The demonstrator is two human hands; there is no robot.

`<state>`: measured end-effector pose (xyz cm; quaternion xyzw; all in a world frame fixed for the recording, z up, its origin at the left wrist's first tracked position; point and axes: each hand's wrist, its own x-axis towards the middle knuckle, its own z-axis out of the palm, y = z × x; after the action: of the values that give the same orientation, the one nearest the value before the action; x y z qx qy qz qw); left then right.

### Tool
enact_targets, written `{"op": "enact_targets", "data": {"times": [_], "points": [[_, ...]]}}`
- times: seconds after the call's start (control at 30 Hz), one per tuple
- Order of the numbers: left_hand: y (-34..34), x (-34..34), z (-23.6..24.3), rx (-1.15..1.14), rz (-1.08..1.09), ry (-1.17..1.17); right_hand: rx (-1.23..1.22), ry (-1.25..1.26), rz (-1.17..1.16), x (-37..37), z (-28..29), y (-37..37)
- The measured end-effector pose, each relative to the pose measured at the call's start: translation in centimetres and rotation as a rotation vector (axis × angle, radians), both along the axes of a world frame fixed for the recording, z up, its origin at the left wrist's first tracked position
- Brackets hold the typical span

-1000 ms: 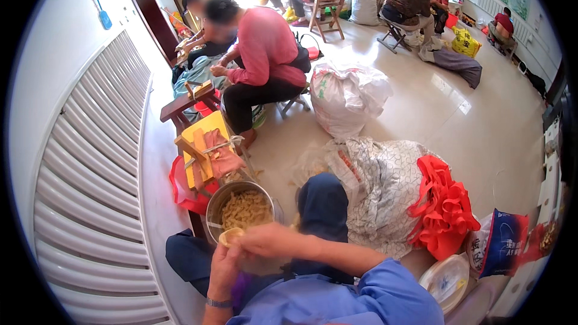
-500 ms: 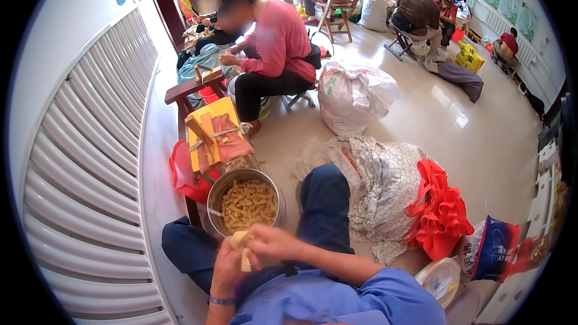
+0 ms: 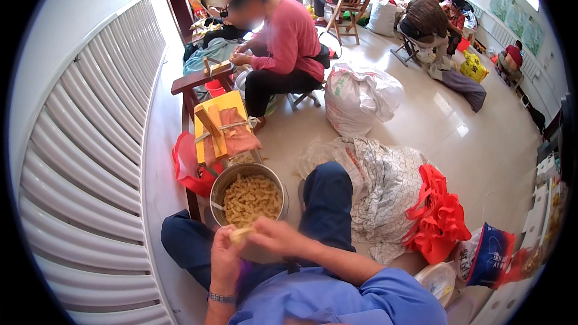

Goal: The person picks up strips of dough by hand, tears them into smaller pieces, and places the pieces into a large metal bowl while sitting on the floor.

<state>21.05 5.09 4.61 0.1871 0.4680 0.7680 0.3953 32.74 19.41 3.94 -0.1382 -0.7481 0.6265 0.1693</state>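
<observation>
Both of my hands meet over my lap at a pale yellow strip (image 3: 240,235), folded into a short bundle; what it is made of I cannot make out. My left hand (image 3: 224,257) is closed on its near side, with a watch on the wrist. From the right, my right hand (image 3: 277,236) pinches the other end, its fingertips partly blurred. Just beyond them stands a round metal pot (image 3: 283,195), holding many short tan twisted pieces (image 3: 251,197) and a pale handle or stick at its left edge.
Behind the pot is a yellow board (image 3: 201,112) with a wooden block and pink cloth strapped on, beside a red bucket (image 3: 186,162). A patterned cloth bundle (image 3: 385,186) and red bags (image 3: 436,213) lie right. A person in pink (image 3: 289,42) sits ahead near a white sack (image 3: 355,102).
The strip's dangling tail no longer shows; the strip is now a shorter bundle between my fingers. My right hand has shifted slightly upward and right. The whole view has shifted a little.
</observation>
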Motion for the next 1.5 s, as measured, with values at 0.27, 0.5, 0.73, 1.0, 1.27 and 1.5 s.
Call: {"op": "enact_targets", "data": {"times": [0.27, 0.5, 0.73, 1.0, 1.27, 1.5], "points": [[-0.9, 0.3, 1.3, -0.315, -0.098, 1.438, -0.043, 0.035, -0.072, -0.9, -4.5, -0.4], [-2.7, 1.3, 0.7, -0.218, -0.325, 1.750, -0.455, -0.461, 0.785, 2.8, -3.0, 1.5], [-4.3, 1.2, 2.5, -0.440, -0.878, 1.669, -0.177, -0.346, 0.941, 3.8, -3.6, 1.5], [-6.4, -1.6, 2.8, -0.522, -0.941, 1.181, 0.012, -0.336, 0.881, 4.0, -1.3, 2.6], [-2.7, 0.6, 2.7, -0.594, -0.668, 0.804, 0.136, -0.075, 0.660, 1.8, 1.2, 2.3], [-2.7, 0.3, 3.9, -0.770, -0.839, 0.845, 0.263, -0.151, 0.707, 3.2, 0.1, 4.0]]}}
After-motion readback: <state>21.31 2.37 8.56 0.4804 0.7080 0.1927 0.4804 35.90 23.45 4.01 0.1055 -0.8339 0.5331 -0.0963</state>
